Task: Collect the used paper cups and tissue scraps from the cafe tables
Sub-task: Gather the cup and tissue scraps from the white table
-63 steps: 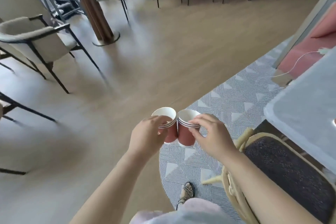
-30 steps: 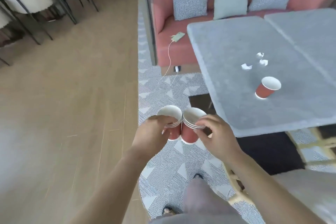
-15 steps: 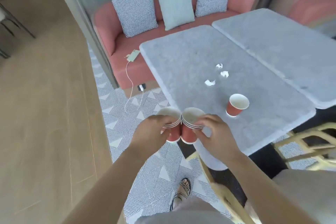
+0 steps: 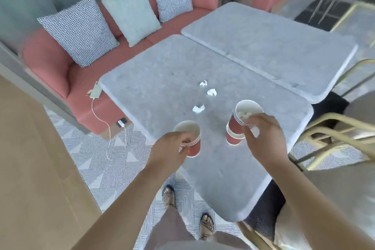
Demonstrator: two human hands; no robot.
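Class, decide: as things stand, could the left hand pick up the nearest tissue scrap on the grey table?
Probably not yet. The way over the table to the scrap lies open, but the left hand has its grip full with a cup stack.

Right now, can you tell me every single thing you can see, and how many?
Left stack of red paper cups: 1, red, over the near table.
Right stack of red paper cups: 1, red, tissue bits inside, at the single cup's mouth.
Single red paper cup: 1, red, on the near table.
White tissue scraps: 3, white, loose on the near table.
Grey stone tables: 2, grey, side by side.
Pink sofa: 1, pink, behind the tables.
Square cushions: 3, two checked, one pale green, on sofa.
Phone with white cable: 1, pale, sofa edge.
Striped rug: 1, grey-white, floor.
Gold-framed chair: 1, gold, right of tables.
Left hand: grips left stack.
Right hand: grips right stack.
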